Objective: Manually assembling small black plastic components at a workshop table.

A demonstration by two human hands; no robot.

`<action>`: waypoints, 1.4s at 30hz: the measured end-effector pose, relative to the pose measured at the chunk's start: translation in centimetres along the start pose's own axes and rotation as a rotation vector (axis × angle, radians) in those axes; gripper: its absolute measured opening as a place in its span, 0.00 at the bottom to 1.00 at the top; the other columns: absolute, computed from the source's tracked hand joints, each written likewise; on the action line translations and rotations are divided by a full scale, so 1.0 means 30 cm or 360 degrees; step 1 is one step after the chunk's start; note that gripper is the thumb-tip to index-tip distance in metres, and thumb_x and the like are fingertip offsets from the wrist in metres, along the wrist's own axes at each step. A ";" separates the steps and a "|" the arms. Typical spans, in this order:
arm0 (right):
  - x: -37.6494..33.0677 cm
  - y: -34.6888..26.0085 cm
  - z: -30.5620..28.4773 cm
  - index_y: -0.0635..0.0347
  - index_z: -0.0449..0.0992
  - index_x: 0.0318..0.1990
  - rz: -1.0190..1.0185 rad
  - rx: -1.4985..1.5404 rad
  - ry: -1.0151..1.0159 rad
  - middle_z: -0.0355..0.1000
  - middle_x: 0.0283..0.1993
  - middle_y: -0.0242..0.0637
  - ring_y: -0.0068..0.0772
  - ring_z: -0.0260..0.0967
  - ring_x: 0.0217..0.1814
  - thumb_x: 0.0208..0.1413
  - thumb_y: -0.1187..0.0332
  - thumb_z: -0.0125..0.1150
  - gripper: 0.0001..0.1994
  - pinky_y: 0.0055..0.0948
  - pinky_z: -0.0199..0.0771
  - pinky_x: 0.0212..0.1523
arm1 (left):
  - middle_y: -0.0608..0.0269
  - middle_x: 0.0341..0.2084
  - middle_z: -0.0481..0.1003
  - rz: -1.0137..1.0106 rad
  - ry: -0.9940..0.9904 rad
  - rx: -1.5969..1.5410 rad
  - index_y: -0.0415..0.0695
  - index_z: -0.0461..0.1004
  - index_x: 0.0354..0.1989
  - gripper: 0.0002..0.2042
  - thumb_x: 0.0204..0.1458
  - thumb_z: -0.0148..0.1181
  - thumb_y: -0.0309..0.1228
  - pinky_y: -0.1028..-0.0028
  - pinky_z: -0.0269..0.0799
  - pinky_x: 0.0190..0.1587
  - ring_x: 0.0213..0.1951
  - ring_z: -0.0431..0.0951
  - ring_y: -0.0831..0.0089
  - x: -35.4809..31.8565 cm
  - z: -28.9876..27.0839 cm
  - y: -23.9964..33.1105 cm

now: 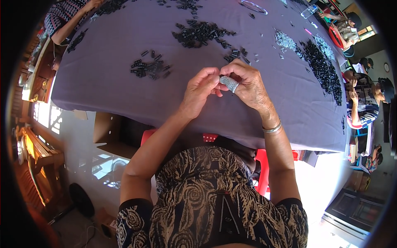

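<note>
My left hand (199, 91) and my right hand (249, 87) meet above the near part of a purple-grey cloth-covered table (136, 97). Both are closed, with thumbs and fingertips pinched together. A grey, speckled, sleeve-like piece (230, 84) shows at the right thumb; whether it is worn on the thumb or held, I cannot tell. Whatever small thing sits between the fingertips is hidden. Just beyond the hands lie small black cylindrical pieces (236, 54), with a looser group of the same black pieces (149, 66) to the left.
A larger black heap (200, 34) lies farther back. On the right are a long heap of black pieces (320, 68) and clear pieces (285, 40). A clear bottle (309, 11) stands far right. Other people sit at the left and right edges. A cardboard box (108, 130) is under the table.
</note>
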State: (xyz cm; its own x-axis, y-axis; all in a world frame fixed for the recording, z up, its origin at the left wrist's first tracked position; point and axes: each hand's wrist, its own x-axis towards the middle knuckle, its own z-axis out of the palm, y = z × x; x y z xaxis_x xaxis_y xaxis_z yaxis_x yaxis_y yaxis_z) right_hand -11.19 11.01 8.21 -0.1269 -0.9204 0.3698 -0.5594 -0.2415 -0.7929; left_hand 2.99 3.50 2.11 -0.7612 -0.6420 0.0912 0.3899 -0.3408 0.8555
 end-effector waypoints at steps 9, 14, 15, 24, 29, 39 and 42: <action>0.084 -0.034 -0.015 0.62 0.74 0.34 -0.0029 0.0059 -0.0208 0.68 0.29 0.33 0.22 0.69 0.30 0.46 0.75 0.62 0.07 0.23 0.70 0.32 | 0.62 0.31 0.75 -0.0049 0.0004 0.0013 0.40 0.71 0.42 0.09 0.52 0.56 0.25 0.74 0.73 0.35 0.32 0.76 0.74 0.017 -0.050 0.126; 0.123 -0.014 0.013 0.61 0.74 0.35 -0.0093 0.0086 -0.0177 0.69 0.28 0.32 0.20 0.67 0.29 0.47 0.76 0.60 0.06 0.21 0.69 0.31 | 0.60 0.32 0.74 -0.0099 -0.0008 0.0095 0.36 0.71 0.45 0.12 0.53 0.55 0.26 0.74 0.74 0.35 0.32 0.74 0.75 0.030 -0.075 0.171; 0.125 -0.010 0.019 0.61 0.74 0.36 0.0010 0.0199 -0.0106 0.70 0.28 0.31 0.19 0.66 0.30 0.48 0.76 0.60 0.06 0.21 0.69 0.31 | 0.61 0.32 0.74 -0.0082 0.0038 0.0078 0.36 0.71 0.45 0.12 0.54 0.54 0.27 0.74 0.74 0.35 0.33 0.74 0.76 0.033 -0.084 0.173; 0.073 0.062 0.017 0.63 0.74 0.33 0.0334 -0.0129 -0.0047 0.72 0.28 0.37 0.25 0.67 0.28 0.46 0.78 0.57 0.05 0.25 0.68 0.33 | 0.61 0.33 0.74 0.0041 0.0371 0.0109 0.39 0.71 0.44 0.10 0.55 0.53 0.27 0.74 0.71 0.36 0.34 0.74 0.75 0.032 -0.102 0.175; 0.055 0.076 0.024 0.63 0.74 0.33 0.0278 -0.0298 -0.0077 0.70 0.28 0.38 0.31 0.68 0.28 0.45 0.78 0.57 0.06 0.28 0.68 0.32 | 0.61 0.33 0.75 0.0059 0.0306 0.0163 0.39 0.72 0.43 0.10 0.54 0.55 0.28 0.77 0.71 0.31 0.33 0.75 0.76 0.039 -0.130 0.113; 0.036 0.084 0.124 0.61 0.72 0.30 0.0000 -0.0912 -0.0011 0.68 0.31 0.39 0.46 0.69 0.31 0.43 0.77 0.57 0.05 0.38 0.70 0.32 | 0.58 0.31 0.74 0.0005 0.0362 0.0076 0.35 0.70 0.44 0.11 0.54 0.54 0.27 0.76 0.71 0.29 0.29 0.74 0.75 0.034 -0.110 0.058; 0.037 0.092 0.133 0.61 0.70 0.27 -0.0011 -0.0951 0.0007 0.67 0.32 0.40 0.47 0.70 0.31 0.43 0.74 0.58 0.04 0.40 0.72 0.31 | 0.58 0.31 0.74 -0.0010 0.0342 0.0057 0.36 0.70 0.44 0.11 0.54 0.55 0.27 0.76 0.71 0.30 0.29 0.74 0.75 0.027 -0.102 0.059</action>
State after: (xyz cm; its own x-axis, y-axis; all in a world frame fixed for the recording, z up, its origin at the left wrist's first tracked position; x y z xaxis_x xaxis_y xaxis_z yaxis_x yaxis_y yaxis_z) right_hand -9.61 8.08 4.49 -0.1245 -0.9178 0.3771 -0.9240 -0.0312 -0.3810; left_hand 4.66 0.27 2.15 -0.6341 -0.7730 -0.0217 0.3641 -0.3232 0.8735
